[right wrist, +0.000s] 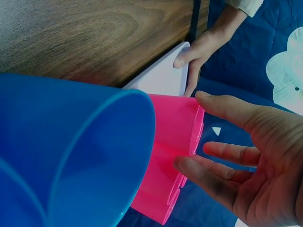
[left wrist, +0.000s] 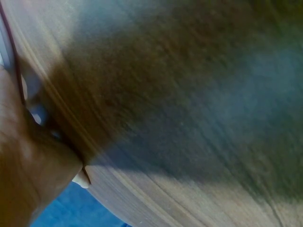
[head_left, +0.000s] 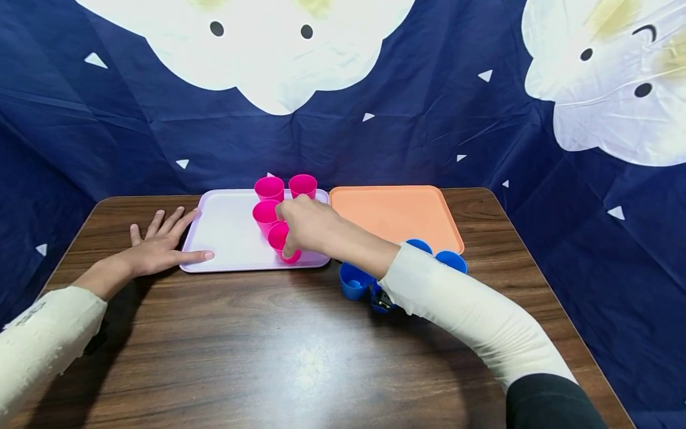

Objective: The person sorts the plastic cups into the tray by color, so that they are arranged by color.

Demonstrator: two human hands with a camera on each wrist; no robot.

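Observation:
My right hand (head_left: 313,223) reaches over the pink cups on the lilac tray (head_left: 220,238). Its thumb and fingers span the nearest pink cup (head_left: 277,237). In the right wrist view, the thumb tip lies at the rim of this pink cup (right wrist: 175,111), with the index fingertip against the far side. Beyond it stand a second pink cup (head_left: 265,215) and two more at the tray's back edge. Fingers spread and flat, my left hand (head_left: 155,247) rests at the tray's left edge, thumb over the rim. The left wrist view shows only part of this hand (left wrist: 38,161).
An orange tray (head_left: 396,211) lies to the right of the lilac one. Several blue cups stand in front of it, one blue cup (head_left: 354,283) near my right sleeve (head_left: 471,316), which partly covers the group. Behind the wooden table (head_left: 241,345) hangs a dark blue cloth.

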